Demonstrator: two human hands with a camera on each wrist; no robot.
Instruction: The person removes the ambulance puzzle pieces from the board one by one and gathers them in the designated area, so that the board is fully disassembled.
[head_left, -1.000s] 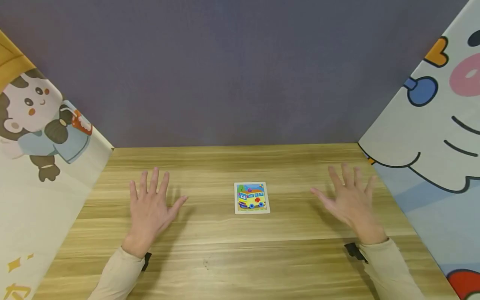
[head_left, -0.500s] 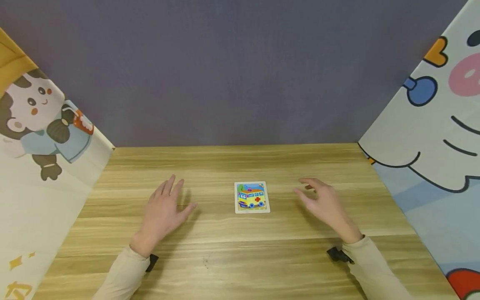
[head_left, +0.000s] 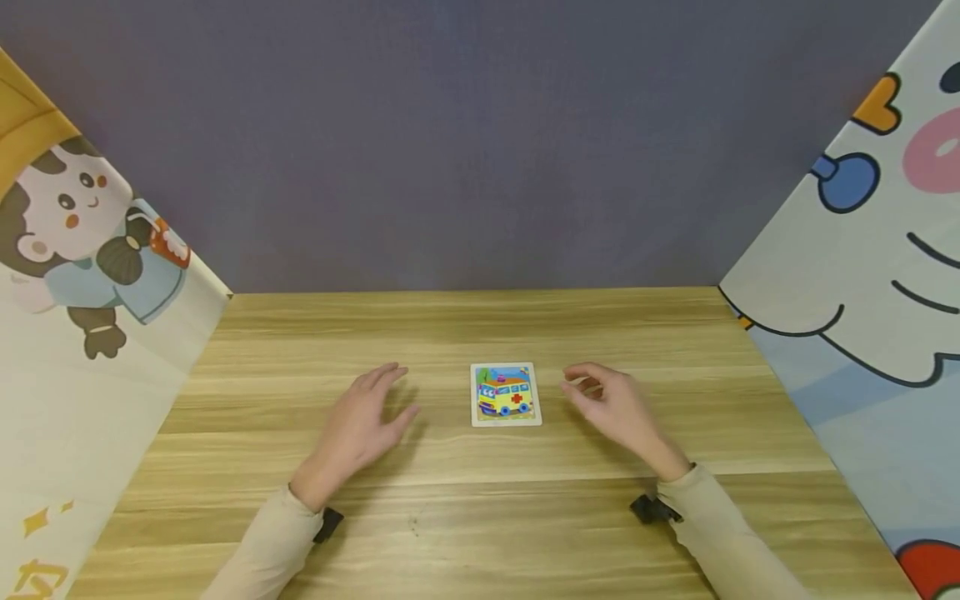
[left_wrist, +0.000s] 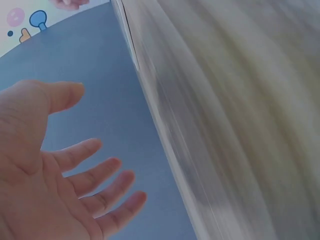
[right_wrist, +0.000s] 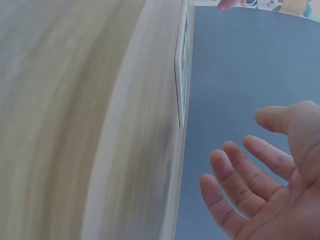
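Observation:
A small square picture board (head_left: pixel 506 395) with a white border and a yellow cartoon ambulance lies flat on the wooden table (head_left: pixel 450 533). To its left, my left hand (head_left: pixel 360 425) hovers apart from it, thumb spread from loosely bent fingers. My right hand (head_left: pixel 617 410) is closer, just off the board's right side, its fingers relaxed and bent. Both palms hold nothing, as the left wrist view of the left hand (left_wrist: pixel 55 175) and the right wrist view of the right hand (right_wrist: pixel 280 185) show. Seen edge-on in the right wrist view, the board (right_wrist: pixel 183 75) is thin.
A dark grey panel (head_left: pixel 472 150) rises behind the table's back edge. Cartoon-printed walls stand on both sides, the left wall (head_left: pixel 97 400) and the right wall (head_left: pixel 862 333). A black strap mount (head_left: pixel 327 525) sits at the left wrist, another mount (head_left: pixel 655 508) at the right.
Both hands have come inward from the table's sides toward the board, and their spread fingers have relaxed and bent. The board has stayed in place.

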